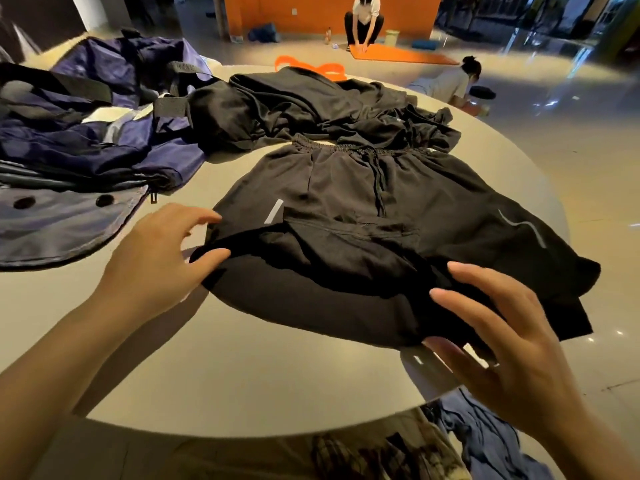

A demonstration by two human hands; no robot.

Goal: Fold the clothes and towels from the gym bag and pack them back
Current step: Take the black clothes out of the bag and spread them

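Black shorts (346, 188) with a drawstring waistband lie spread on the round grey table (242, 375), their near hem bunched up. My left hand (152, 265) is at the left end of that hem, thumb touching the fabric edge and fingers spread loosely above it. My right hand (512, 341) is at the hem's right end. Its fingers are straight over the cloth and the thumb is below the edge, with a gap between them. The navy gym bag (86, 133) lies open and slumped at the table's left. A heap of other black garments (311, 105) sits behind the shorts.
An orange band (311, 65) lies at the table's far edge. A blue cloth (485, 434) hangs below the near right rim, by my lap. Two people (363, 22) are on the floor beyond the table, one by an orange mat (401, 55).
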